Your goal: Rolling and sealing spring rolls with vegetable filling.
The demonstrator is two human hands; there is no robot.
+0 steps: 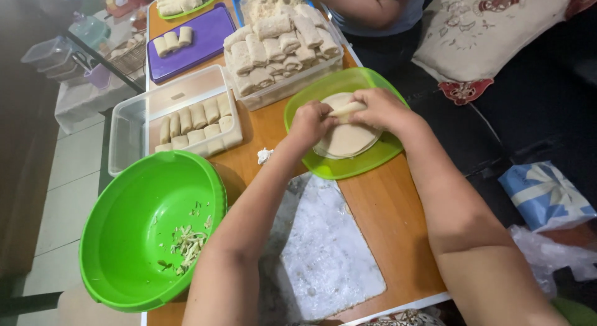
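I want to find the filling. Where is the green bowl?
In the head view, the green bowl sits lower left on the table, beside the left forearm.

We note a pale round wrapper (pixel 345 139) lying flat on the green plate (pixel 348 169), centre-right of frame, its upper edge curled into a small roll (pixel 346 109).
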